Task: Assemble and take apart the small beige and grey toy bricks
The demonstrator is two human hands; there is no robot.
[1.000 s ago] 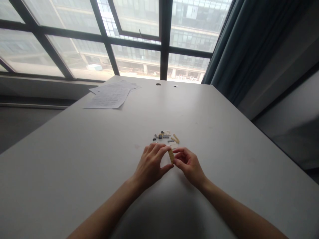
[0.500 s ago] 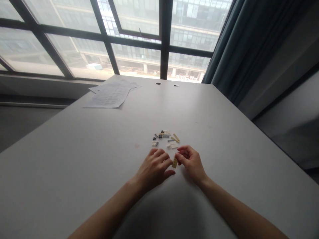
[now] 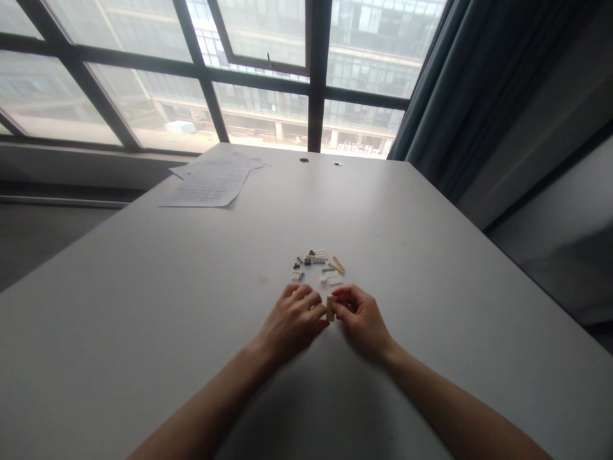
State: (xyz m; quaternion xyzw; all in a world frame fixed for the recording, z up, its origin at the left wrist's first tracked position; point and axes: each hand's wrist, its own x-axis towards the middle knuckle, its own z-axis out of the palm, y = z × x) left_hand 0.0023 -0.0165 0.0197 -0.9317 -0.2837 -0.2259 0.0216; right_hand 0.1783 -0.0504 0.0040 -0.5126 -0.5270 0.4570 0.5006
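Note:
Between my two hands a tan toy building brick (image 3: 330,309) stands on end, its long side facing me. My right hand (image 3: 360,317) pinches it from the right between thumb and fingers. From the left, the thumb and forefinger of my left hand (image 3: 295,319) close on its edge; the other fingers are curled. Just beyond the hands lies a loose group of small bricks: white pieces (image 3: 334,280), tan strips (image 3: 338,264), a grey piece (image 3: 318,260) and black bits (image 3: 296,266).
The white table (image 3: 191,306) stretches to the window (image 3: 261,115). Printed sheets of paper (image 3: 205,185) lie at its far left. Two round holes are near the far edge, one a dark hole (image 3: 304,160). A dark curtain (image 3: 445,96) hangs at the right.
My right hand has moved slightly left with the tan brick, turning it more upright. My left thumb and forefinger have closed on its edge. The loose bricks stay where they were.

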